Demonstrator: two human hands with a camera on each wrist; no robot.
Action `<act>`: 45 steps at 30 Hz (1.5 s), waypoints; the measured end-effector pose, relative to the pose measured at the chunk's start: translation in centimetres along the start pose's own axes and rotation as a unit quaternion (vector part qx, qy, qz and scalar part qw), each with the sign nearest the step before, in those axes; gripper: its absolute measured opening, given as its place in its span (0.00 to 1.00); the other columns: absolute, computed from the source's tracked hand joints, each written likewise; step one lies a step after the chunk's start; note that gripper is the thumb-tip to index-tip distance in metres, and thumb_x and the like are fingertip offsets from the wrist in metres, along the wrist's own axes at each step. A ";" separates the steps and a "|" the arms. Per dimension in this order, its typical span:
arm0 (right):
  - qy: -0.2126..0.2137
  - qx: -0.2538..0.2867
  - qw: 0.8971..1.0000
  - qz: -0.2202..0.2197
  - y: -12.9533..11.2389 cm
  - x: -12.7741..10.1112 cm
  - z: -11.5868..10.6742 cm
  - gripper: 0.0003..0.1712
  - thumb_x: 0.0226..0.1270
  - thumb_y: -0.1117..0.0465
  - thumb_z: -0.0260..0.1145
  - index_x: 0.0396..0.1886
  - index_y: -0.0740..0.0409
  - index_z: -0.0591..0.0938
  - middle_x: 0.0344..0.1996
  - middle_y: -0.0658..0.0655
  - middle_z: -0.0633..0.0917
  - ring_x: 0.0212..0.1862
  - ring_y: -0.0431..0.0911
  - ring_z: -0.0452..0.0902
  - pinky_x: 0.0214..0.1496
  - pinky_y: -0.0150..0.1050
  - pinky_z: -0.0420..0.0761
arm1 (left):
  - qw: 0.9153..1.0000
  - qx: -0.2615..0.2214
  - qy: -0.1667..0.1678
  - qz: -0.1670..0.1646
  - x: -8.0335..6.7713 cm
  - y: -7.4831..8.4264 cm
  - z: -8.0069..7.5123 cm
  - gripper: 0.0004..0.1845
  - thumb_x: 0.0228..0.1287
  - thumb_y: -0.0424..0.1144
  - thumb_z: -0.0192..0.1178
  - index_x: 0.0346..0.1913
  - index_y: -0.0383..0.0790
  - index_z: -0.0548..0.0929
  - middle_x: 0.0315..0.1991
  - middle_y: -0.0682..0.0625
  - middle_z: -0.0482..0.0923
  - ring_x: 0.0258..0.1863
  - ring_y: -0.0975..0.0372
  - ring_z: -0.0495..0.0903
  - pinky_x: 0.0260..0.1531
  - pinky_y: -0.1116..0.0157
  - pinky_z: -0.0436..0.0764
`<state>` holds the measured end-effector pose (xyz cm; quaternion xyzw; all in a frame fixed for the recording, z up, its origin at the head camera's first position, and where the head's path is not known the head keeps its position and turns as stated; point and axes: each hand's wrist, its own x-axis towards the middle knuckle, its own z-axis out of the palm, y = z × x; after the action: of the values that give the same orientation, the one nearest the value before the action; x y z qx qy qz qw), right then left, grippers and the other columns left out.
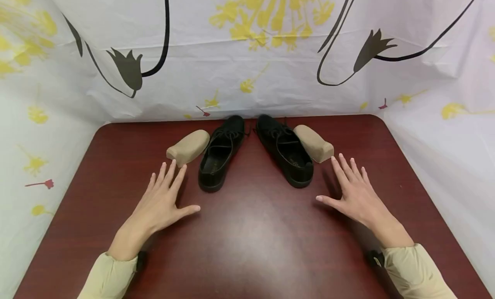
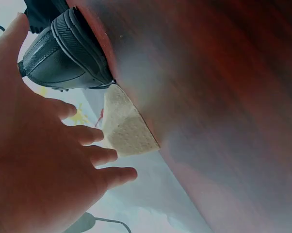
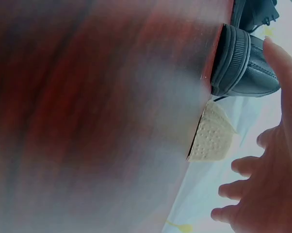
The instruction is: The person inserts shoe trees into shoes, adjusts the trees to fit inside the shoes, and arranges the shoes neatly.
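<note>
Two black lace-up shoes stand on the table, toes toward the back wall: a left one [image 1: 211,177] and a right one [image 1: 299,175], their openings unfilled. Along each shoe's outer side lies a beige moulded shoe insert, one at the left [image 1: 188,147] and one at the right [image 1: 311,141]. My left hand [image 1: 157,208] is spread with straight fingers, fingertips close to the left insert's near end. Mirroring it, my right hand [image 1: 357,201] has its fingers extended near the right insert [image 3: 213,138]. Neither hand holds anything.
The dark red-brown table [image 1: 247,243] reflects light in its middle. White cloth [image 1: 270,93] with yellow and grey flower prints hangs behind the table and along both sides. Pale sleeves [image 1: 110,275] cover both forearms, with a dark band at each wrist.
</note>
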<state>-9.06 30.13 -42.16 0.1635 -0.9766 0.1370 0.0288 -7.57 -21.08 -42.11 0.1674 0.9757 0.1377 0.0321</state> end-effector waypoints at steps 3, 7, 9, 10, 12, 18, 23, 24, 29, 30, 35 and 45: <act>0.002 0.001 1.000 -0.003 -0.1 0.1 0.1 0.66 0.56 0.32 0.70 0.81 0.56 0.47 0.79 0.64 0.48 0.77 0.68 0.40 0.73 0.67 0.40 | 1.000 0.000 0.001 0.001 0.0 0.0 0.0 0.63 0.53 0.81 0.51 0.81 0.43 0.46 0.80 0.38 0.35 0.77 0.38 0.38 0.69 0.35 0.45; 0.009 0.003 1.000 -0.007 -0.1 0.2 0.0 0.65 0.56 0.32 0.71 0.81 0.56 0.47 0.78 0.65 0.50 0.76 0.68 0.41 0.73 0.68 0.41 | 1.000 -0.001 0.004 0.002 0.0 0.1 0.0 0.63 0.52 0.81 0.52 0.81 0.43 0.47 0.80 0.39 0.35 0.77 0.39 0.38 0.69 0.35 0.45; 0.014 0.005 1.000 -0.011 -0.2 0.3 -0.2 0.65 0.56 0.33 0.71 0.81 0.55 0.48 0.78 0.65 0.50 0.77 0.68 0.41 0.73 0.67 0.41 | 1.000 0.000 0.003 0.003 0.2 0.1 -0.1 0.64 0.51 0.81 0.53 0.80 0.43 0.47 0.80 0.39 0.35 0.77 0.39 0.38 0.69 0.35 0.45; 0.017 0.005 1.000 -0.013 -0.3 0.4 -0.3 0.64 0.57 0.33 0.71 0.81 0.55 0.48 0.78 0.65 0.50 0.77 0.68 0.41 0.73 0.67 0.41 | 1.000 0.000 0.002 0.003 0.2 0.1 -0.1 0.64 0.51 0.81 0.53 0.81 0.43 0.47 0.80 0.39 0.35 0.77 0.39 0.38 0.69 0.35 0.45; 0.019 0.007 1.000 -0.017 -0.5 0.7 -0.6 0.64 0.57 0.34 0.71 0.81 0.55 0.48 0.79 0.64 0.49 0.77 0.67 0.40 0.74 0.66 0.39 | 1.000 0.001 -0.001 0.004 0.5 0.1 -0.3 0.64 0.50 0.81 0.55 0.81 0.44 0.47 0.80 0.39 0.35 0.77 0.38 0.38 0.69 0.35 0.45; 0.019 0.005 0.999 -0.027 -1.2 1.8 -1.3 0.62 0.59 0.34 0.70 0.82 0.52 0.47 0.80 0.59 0.47 0.78 0.63 0.39 0.75 0.63 0.38 | 1.000 0.008 -0.002 0.017 1.2 -0.2 -1.0 0.64 0.49 0.76 0.63 0.80 0.44 0.48 0.80 0.39 0.38 0.77 0.39 0.38 0.69 0.35 0.46; 0.019 0.002 0.999 -0.033 -1.7 2.7 -1.8 0.62 0.60 0.33 0.69 0.82 0.50 0.45 0.80 0.58 0.46 0.78 0.62 0.38 0.76 0.62 0.38 | 0.999 0.011 0.003 0.031 1.3 -0.6 -1.3 0.63 0.49 0.71 0.68 0.80 0.45 0.50 0.80 0.42 0.40 0.78 0.42 0.38 0.69 0.36 0.47; 0.018 0.002 0.999 -0.034 -1.8 2.9 -1.9 0.62 0.60 0.33 0.68 0.82 0.49 0.44 0.80 0.58 0.46 0.78 0.62 0.38 0.76 0.61 0.38 | 0.999 0.010 0.005 0.034 1.3 -0.7 -1.4 0.62 0.49 0.70 0.69 0.80 0.45 0.51 0.80 0.41 0.40 0.78 0.42 0.39 0.69 0.36 0.47; 0.015 0.005 0.999 -0.039 -2.2 3.4 -2.2 0.62 0.60 0.32 0.67 0.82 0.49 0.45 0.79 0.60 0.47 0.78 0.62 0.39 0.76 0.60 0.38 | 0.999 -0.016 0.020 0.041 1.4 -1.0 -1.7 0.60 0.49 0.64 0.73 0.79 0.43 0.54 0.80 0.41 0.43 0.77 0.42 0.41 0.71 0.40 0.50; 0.014 0.005 0.999 -0.042 -2.3 3.5 -2.2 0.61 0.61 0.32 0.67 0.82 0.49 0.45 0.79 0.60 0.47 0.78 0.62 0.40 0.76 0.60 0.38 | 0.999 -0.021 0.026 0.044 1.4 -1.1 -1.8 0.59 0.49 0.62 0.74 0.79 0.42 0.55 0.79 0.40 0.44 0.77 0.42 0.41 0.71 0.41 0.50; 0.012 0.008 0.998 -0.054 -3.3 4.3 -2.5 0.60 0.61 0.33 0.67 0.82 0.51 0.47 0.79 0.60 0.49 0.78 0.60 0.42 0.75 0.62 0.43 | 0.996 -0.032 0.055 0.059 1.8 -1.6 -2.2 0.57 0.49 0.56 0.77 0.78 0.40 0.59 0.78 0.39 0.49 0.77 0.42 0.46 0.70 0.42 0.54; 0.028 0.007 0.996 -0.084 -5.3 6.3 -3.0 0.60 0.59 0.33 0.69 0.82 0.48 0.49 0.78 0.61 0.53 0.78 0.60 0.45 0.74 0.63 0.48 | 0.994 -0.042 0.081 0.066 3.2 -2.4 -2.9 0.53 0.50 0.54 0.77 0.76 0.42 0.62 0.79 0.43 0.48 0.77 0.45 0.47 0.71 0.45 0.54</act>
<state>-13.24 24.16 -37.28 0.2410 -0.9573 0.1457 0.0659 -11.63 -22.96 -40.03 0.2178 0.9553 0.1936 -0.0496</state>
